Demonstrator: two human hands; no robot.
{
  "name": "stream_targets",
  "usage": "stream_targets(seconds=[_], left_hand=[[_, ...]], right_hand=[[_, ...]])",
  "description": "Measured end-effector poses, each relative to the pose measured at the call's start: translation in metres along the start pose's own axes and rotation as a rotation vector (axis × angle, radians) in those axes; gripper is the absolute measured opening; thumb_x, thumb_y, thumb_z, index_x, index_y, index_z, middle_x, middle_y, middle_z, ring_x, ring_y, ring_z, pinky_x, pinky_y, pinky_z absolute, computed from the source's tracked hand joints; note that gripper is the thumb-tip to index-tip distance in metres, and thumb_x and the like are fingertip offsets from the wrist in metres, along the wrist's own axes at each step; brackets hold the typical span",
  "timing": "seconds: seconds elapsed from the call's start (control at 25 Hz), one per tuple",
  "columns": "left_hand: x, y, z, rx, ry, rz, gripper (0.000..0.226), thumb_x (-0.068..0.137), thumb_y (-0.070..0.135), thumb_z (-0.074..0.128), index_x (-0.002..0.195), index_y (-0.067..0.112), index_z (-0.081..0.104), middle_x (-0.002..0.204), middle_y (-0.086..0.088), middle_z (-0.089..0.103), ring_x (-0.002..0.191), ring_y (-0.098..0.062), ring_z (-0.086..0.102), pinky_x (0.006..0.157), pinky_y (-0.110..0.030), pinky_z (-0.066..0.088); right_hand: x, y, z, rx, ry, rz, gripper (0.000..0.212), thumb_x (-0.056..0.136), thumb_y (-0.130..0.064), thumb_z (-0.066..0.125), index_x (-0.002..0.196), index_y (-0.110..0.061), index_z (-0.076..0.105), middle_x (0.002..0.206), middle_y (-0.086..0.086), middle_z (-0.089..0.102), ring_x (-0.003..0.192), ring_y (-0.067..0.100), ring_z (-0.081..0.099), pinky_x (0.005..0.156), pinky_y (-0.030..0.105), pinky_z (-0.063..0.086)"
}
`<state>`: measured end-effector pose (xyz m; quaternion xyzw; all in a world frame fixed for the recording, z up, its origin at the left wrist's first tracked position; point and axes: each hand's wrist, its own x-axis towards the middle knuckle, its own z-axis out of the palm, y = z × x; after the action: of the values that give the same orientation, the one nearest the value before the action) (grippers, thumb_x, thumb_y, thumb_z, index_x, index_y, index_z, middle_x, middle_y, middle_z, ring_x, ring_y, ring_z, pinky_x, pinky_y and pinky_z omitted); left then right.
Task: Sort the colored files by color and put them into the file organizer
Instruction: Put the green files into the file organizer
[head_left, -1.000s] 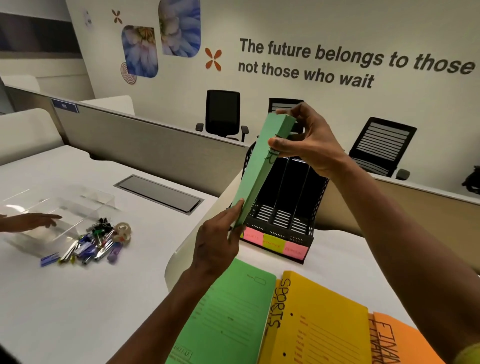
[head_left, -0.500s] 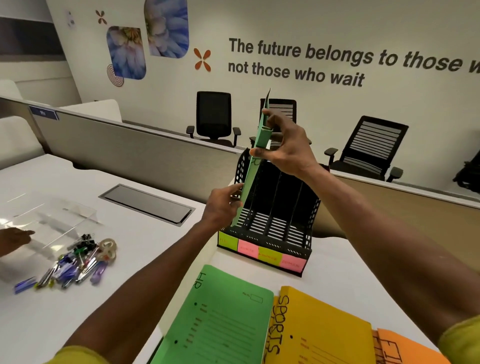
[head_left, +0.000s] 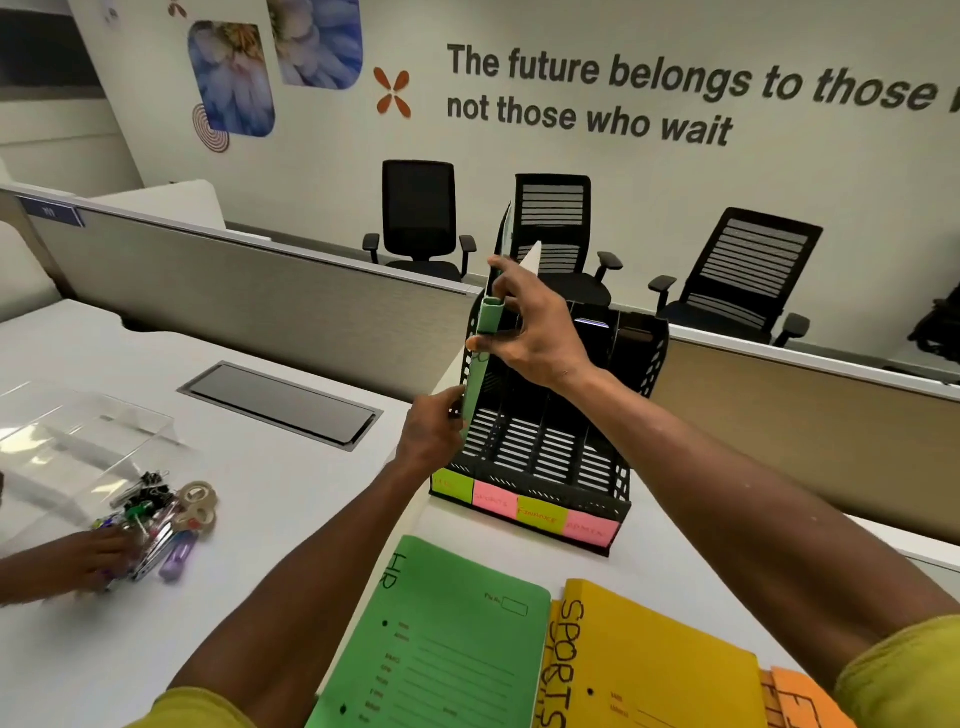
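Observation:
A green file (head_left: 480, 358) stands upright, edge-on, in the leftmost slot of the black mesh file organizer (head_left: 576, 467). My right hand (head_left: 524, 332) grips its top edge and my left hand (head_left: 431, 436) holds its lower spine at the organizer's front left corner. Coloured labels run along the organizer's front: green, pink, yellow-green, pink. On the desk nearer me lie a green file marked HR (head_left: 447, 639), a yellow file marked SPORTS (head_left: 649, 665) and an orange file (head_left: 800, 701), overlapping left to right.
Another person's hand (head_left: 67, 566) rests on a pile of clips, tape rolls and pens (head_left: 161, 514) at the left, beside a clear acrylic box (head_left: 78, 441). A grey cable hatch (head_left: 280, 402) is set in the desk. A partition and three office chairs stand behind.
The green file has gone from tilted in the air to upright and lowered into the leftmost slot. The other person's hand moved from the acrylic box onto the stationery pile.

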<state>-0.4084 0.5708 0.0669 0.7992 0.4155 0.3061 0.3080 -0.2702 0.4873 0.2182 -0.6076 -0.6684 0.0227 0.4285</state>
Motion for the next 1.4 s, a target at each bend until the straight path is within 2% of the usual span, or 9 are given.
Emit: stream_targets(seconds=[0.16, 0.32, 0.52, 0.6, 0.8, 0.92, 1.0, 1.24, 1.4], left_hand=[[-0.003, -0.008, 0.007, 0.058, 0.021, -0.024, 0.038, 0.078, -0.004, 0.061, 0.109, 0.016, 0.068, 0.096, -0.008, 0.074, 0.081, -0.025, 0.07, 0.072, -0.041, 0.06], [-0.001, -0.006, 0.01, 0.043, 0.084, -0.095, 0.042, 0.08, -0.004, 0.057, 0.116, 0.016, 0.065, 0.098, -0.009, 0.073, 0.08, -0.024, 0.07, 0.069, -0.04, 0.061], [-0.005, -0.006, 0.012, 0.034, 0.118, -0.137, 0.039, 0.084, 0.003, 0.064, 0.12, 0.017, 0.063, 0.1, -0.008, 0.072, 0.086, -0.022, 0.071, 0.072, -0.034, 0.061], [-0.005, -0.007, 0.012, 0.055, 0.13, -0.147, 0.038, 0.084, 0.004, 0.064, 0.121, 0.015, 0.062, 0.099, -0.009, 0.072, 0.087, -0.022, 0.07, 0.072, -0.034, 0.06], [-0.008, -0.009, 0.014, 0.061, 0.152, -0.138, 0.037, 0.087, 0.003, 0.06, 0.123, 0.011, 0.061, 0.099, -0.012, 0.073, 0.085, -0.027, 0.071, 0.076, -0.041, 0.061], [-0.014, -0.008, 0.016, 0.062, 0.166, -0.112, 0.033, 0.087, 0.01, 0.063, 0.12, 0.01, 0.062, 0.101, -0.012, 0.073, 0.087, -0.028, 0.071, 0.077, -0.041, 0.06], [-0.02, -0.007, 0.015, 0.052, 0.163, -0.086, 0.034, 0.086, 0.014, 0.065, 0.12, 0.01, 0.062, 0.101, -0.01, 0.073, 0.088, -0.027, 0.071, 0.077, -0.039, 0.06], [-0.059, -0.006, 0.016, -0.01, 0.149, -0.042, 0.039, 0.083, 0.021, 0.07, 0.121, 0.017, 0.063, 0.101, -0.003, 0.073, 0.087, -0.018, 0.071, 0.074, -0.029, 0.058], [-0.114, -0.027, 0.026, 0.036, 0.084, -0.094, 0.053, 0.082, 0.023, 0.073, 0.132, 0.014, 0.057, 0.12, -0.005, 0.067, 0.112, -0.021, 0.061, 0.09, -0.026, 0.046]], right_hand=[[0.005, 0.008, 0.025, -0.012, -0.075, 0.045, 0.076, 0.068, -0.02, 0.089, 0.131, -0.012, 0.048, 0.144, 0.003, 0.047, 0.128, 0.024, 0.053, 0.1, 0.043, 0.053], [0.015, 0.015, 0.04, -0.048, -0.1, 0.077, 0.078, 0.068, -0.023, 0.09, 0.132, -0.013, 0.046, 0.144, 0.003, 0.047, 0.128, 0.027, 0.052, 0.104, 0.047, 0.05], [0.012, 0.027, 0.053, -0.1, -0.153, 0.107, 0.072, 0.074, -0.023, 0.086, 0.13, -0.012, 0.043, 0.125, 0.001, 0.056, 0.115, 0.028, 0.057, 0.094, 0.05, 0.054], [0.009, 0.03, 0.057, -0.099, -0.164, 0.12, 0.069, 0.078, -0.02, 0.082, 0.133, -0.017, 0.042, 0.133, 0.003, 0.055, 0.12, 0.03, 0.056, 0.096, 0.052, 0.053], [0.003, 0.039, 0.055, -0.156, -0.196, 0.116, 0.084, 0.086, -0.007, 0.072, 0.153, -0.031, 0.029, 0.164, 0.0, 0.02, 0.144, 0.028, 0.035, 0.114, 0.047, 0.038], [-0.005, 0.039, 0.051, -0.209, -0.212, 0.111, 0.093, 0.088, 0.006, 0.062, 0.156, -0.038, 0.016, 0.167, 0.0, 0.0, 0.145, 0.028, 0.032, 0.109, 0.041, 0.045], [-0.009, 0.038, 0.047, -0.221, -0.216, 0.117, 0.093, 0.091, 0.005, 0.06, 0.157, -0.038, 0.011, 0.167, 0.001, -0.004, 0.144, 0.028, 0.033, 0.108, 0.041, 0.047], [-0.043, 0.03, 0.046, -0.178, -0.127, 0.197, 0.077, 0.097, -0.017, 0.06, 0.157, -0.031, 0.015, 0.165, 0.002, 0.009, 0.146, 0.025, 0.029, 0.113, 0.038, 0.034], [-0.094, 0.025, 0.06, -0.099, -0.096, 0.271, 0.071, 0.098, -0.019, 0.058, 0.157, -0.026, 0.019, 0.161, 0.005, 0.023, 0.147, 0.021, 0.027, 0.116, 0.033, 0.027]])
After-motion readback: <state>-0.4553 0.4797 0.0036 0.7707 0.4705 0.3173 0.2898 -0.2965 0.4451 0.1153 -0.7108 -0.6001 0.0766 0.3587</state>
